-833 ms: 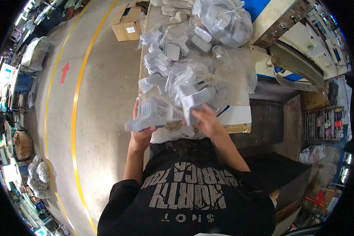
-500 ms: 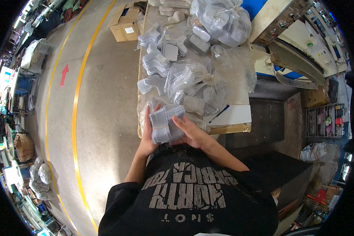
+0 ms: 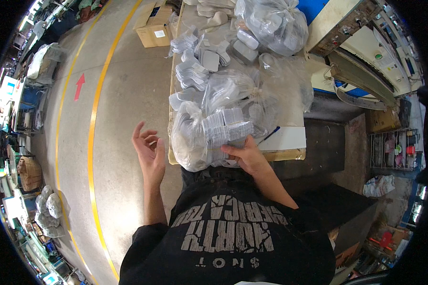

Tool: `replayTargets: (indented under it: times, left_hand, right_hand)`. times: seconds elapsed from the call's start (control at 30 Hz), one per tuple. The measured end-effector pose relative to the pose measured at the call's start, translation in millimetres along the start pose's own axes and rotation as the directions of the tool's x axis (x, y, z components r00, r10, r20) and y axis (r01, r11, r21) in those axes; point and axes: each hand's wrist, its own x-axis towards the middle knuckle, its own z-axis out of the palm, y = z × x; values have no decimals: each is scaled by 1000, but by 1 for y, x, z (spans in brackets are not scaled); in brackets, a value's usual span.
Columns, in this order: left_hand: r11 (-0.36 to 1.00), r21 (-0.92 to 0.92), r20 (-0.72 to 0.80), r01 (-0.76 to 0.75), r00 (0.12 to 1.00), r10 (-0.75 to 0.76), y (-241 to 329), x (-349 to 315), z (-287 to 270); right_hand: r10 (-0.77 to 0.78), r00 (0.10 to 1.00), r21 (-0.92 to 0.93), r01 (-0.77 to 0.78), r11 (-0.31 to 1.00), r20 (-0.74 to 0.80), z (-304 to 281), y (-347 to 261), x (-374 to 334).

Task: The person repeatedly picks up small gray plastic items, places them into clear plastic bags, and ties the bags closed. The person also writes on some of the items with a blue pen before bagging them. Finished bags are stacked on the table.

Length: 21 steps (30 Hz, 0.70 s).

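My right hand (image 3: 246, 156) grips the near right edge of a banded stack of thin light-grey cut pieces (image 3: 227, 124), thumb on top and the other fingers mostly hidden. This stack rests at the table's near edge, among clear plastic bags. Off to the left, above the floor, my left hand (image 3: 149, 151) is raised with fingers apart and slightly curled, holding nothing. Between the hands, right beside the stack, sits a clear plastic bag of pale pieces (image 3: 188, 137). Another knotted clear bag (image 3: 230, 89) lies just beyond the stack.
More loose grey pieces (image 3: 191, 73) and a big filled bag (image 3: 273, 26) cover the table's far part. A blue pen (image 3: 269, 135) lies by a white sheet (image 3: 290, 138) at the right. A machine (image 3: 361, 52) stands far right; a cardboard box (image 3: 153, 32) is on the floor.
My left hand has let go of the stack and moved left, away from the table. The stack has shifted right and slightly forward, with my right hand still on it.
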Motion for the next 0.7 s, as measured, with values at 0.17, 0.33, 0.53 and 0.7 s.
replayTargets:
  times: [0.17, 0.33, 0.53, 0.7]
  left_hand:
    - [973, -187, 474, -133, 856, 208, 21, -4, 34]
    - [949, -309, 315, 60, 948, 43, 7, -8, 61]
    - [821, -497, 412, 279, 909, -59, -25, -3, 39]
    - [517, -820, 220, 246, 969, -111, -48, -5, 21]
  right_hand:
    - [-277, 933, -293, 338, 894, 230, 17, -11, -8]
    - [-194, 938, -357, 293, 887, 287, 31, -8, -12]
    - [-76, 885, -425, 294, 856, 460, 8, -22, -7]
    - [41, 971, -746, 155, 648, 237, -18, -3, 42]
